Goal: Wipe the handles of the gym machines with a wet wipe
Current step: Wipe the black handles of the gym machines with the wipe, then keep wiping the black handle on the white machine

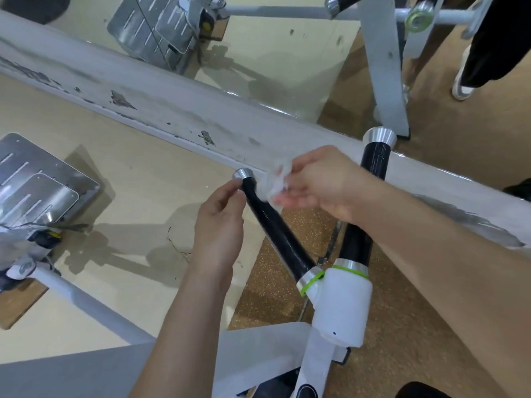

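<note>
Item 1: crumpled white wet wipe [275,183], pinched in the fingers [283,200] of the right hand [324,185]. The fingers are bunched on it and blurred. The wipe lies against the right side of item 2, just under its cap.

Item 2: glossy black cylindrical handle with silver end cap [275,234], slanting up and left between the two hands.

Item 3: left hand [221,222], fingers [234,187] curled, tips touching item 2 beside the cap, opposite the wipe. Whether they close round it cannot be told.

Item 4: second black handle with silver cap [373,168], behind the right wrist.

Item 5: white moulded bracket with green rings [342,305], joining both handles below the forearms.

Item 6: chipped white-painted steel beam [172,110], beyond the fingers.
</note>
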Tool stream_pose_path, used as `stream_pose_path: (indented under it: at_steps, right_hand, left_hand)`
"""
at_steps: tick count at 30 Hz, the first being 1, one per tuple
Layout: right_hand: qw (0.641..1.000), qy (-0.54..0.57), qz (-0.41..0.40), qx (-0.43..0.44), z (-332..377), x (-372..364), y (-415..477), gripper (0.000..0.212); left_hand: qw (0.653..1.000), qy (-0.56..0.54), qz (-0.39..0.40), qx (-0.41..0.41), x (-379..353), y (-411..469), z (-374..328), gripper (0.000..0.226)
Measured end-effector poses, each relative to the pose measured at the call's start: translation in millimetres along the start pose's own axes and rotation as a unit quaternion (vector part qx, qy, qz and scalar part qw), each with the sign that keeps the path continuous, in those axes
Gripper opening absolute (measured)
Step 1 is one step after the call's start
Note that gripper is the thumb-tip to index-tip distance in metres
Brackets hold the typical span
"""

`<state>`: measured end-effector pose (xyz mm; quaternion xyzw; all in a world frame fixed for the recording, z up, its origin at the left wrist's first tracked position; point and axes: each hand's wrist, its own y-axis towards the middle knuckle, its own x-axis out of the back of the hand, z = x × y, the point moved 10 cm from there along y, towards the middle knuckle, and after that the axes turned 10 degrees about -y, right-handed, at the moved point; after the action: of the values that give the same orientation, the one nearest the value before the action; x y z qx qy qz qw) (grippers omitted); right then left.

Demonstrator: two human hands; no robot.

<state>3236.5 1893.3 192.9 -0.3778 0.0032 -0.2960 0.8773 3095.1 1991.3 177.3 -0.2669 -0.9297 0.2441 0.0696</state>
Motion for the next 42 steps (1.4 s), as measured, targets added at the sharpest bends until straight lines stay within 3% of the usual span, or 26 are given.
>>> stream_pose_path:
  at_steps: [3,6,9,14,19,22,25,28,31,35,39,42]
  right_hand:
    - [0.976,0.214,-0.018,0.043,7,15,-26,0.019]
    - [0.95,0.308,0.019,0.054,4,16,-59,0.012]
    - [0.939,0.337,0.034,0.057,-1,20,-94,0.009]
    - [0.928,0.369,-0.008,0.055,-28,48,-157,0.014]
    - [0.862,0.502,-0.049,0.055,-65,92,-240,0.023]
    - [0.821,0.556,-0.102,0.076,-94,126,-297,0.018]
    - [0.819,0.537,-0.17,0.106,-135,162,-362,0.013]
    - [0.85,0.462,-0.222,0.126,-184,198,-430,0.007]
    - [0.886,0.391,-0.195,0.156,-229,221,-491,0.012]
    - [0.942,0.251,-0.134,0.179,-282,240,-572,0.021]
    - [0.931,0.221,-0.249,0.147,-351,287,-647,0.019]
    - [0.913,0.235,-0.313,0.116,-400,310,-686,0.008]
  left_hand:
    - [0.998,-0.042,0.038,-0.038,-9,-20,-28,0.02]
    - [0.988,-0.104,0.109,-0.022,-31,-47,-49,0.038]
    - [0.983,-0.099,0.148,-0.035,-54,-77,-67,0.059]
    - [0.972,-0.151,0.165,-0.074,-85,-132,-87,0.014]
    - [0.975,-0.16,0.118,-0.099,-105,-204,-85,0.005]
    - [0.978,-0.075,0.121,-0.156,-125,-268,-88,0.024]
    - [0.969,0.015,0.18,-0.169,-158,-346,-78,0.026]
    - [0.948,0.073,0.268,-0.159,-194,-429,-54,0.026]
    - [0.921,0.109,0.337,-0.165,-229,-512,-22,0.031]
    - [0.894,0.148,0.357,-0.227,-275,-596,9,0.02]
    - [0.869,0.141,0.451,-0.147,-331,-664,61,0.011]
    - [0.876,0.101,0.47,-0.036,-356,-696,108,0.007]
